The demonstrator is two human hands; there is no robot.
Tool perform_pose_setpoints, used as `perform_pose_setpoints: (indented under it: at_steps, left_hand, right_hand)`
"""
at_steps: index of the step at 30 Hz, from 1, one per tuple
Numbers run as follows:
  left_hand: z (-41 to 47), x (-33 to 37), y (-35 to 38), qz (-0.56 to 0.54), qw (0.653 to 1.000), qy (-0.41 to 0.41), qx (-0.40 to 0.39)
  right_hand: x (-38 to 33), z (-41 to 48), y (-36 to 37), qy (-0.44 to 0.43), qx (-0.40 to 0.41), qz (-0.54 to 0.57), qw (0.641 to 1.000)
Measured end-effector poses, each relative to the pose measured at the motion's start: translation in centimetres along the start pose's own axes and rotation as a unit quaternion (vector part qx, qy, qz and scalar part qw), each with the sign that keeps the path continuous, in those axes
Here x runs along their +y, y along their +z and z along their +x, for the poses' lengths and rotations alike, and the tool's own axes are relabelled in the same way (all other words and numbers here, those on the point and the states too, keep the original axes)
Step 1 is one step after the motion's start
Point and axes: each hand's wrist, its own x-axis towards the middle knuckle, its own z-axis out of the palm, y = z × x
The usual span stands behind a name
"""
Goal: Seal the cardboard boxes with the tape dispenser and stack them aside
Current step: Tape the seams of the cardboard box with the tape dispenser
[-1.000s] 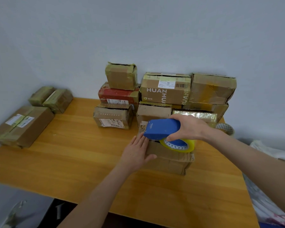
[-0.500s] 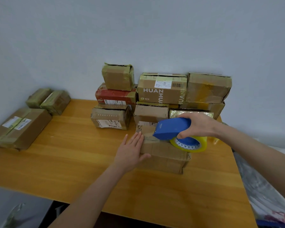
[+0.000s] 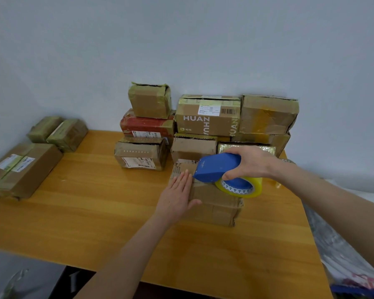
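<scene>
Midway, taping the front cardboard box [image 3: 214, 203] on the counter [image 3: 95, 201].
Head view: the left grip [image 3: 177, 197] lay spread flat on the box's top, steadying it before the stacked boxes [image 3: 207, 119]; the right grip [image 3: 251, 162] was curled round the blue tape dispenser [image 3: 216, 168], its nose at the box top beside the left fingertips. Should the flat hand ease, the box could slide and the tape might wrinkle or miss the seam.

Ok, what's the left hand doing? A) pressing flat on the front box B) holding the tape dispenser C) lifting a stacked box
A: the left hand lies flat, fingers straight, on the front box; the right hand holds the tape dispenser.
</scene>
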Motion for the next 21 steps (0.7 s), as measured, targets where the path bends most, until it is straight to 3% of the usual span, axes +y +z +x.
perform_pose_setpoints:
  at_steps: [6, 15, 21]
  left_hand:
    - [-0.2, -0.1, 0.0, -0.005, 1.000, 0.001, 0.006]
    - [-0.1, -0.3, 0.6, -0.015, 1.000, 0.001, 0.018]
    - [0.2, -1.3, 1.0, 0.008, 0.999, 0.037, 0.036]
  right_hand:
    - [0.3, 0.2, -0.5, -0.011, -0.042, -0.004, 0.999]
    - [3.6, -1.4, -2.3, 0.046, -0.075, -0.061, 0.994]
    - [3.6, -1.6, -1.4, 0.054, -0.082, -0.022, 0.995]
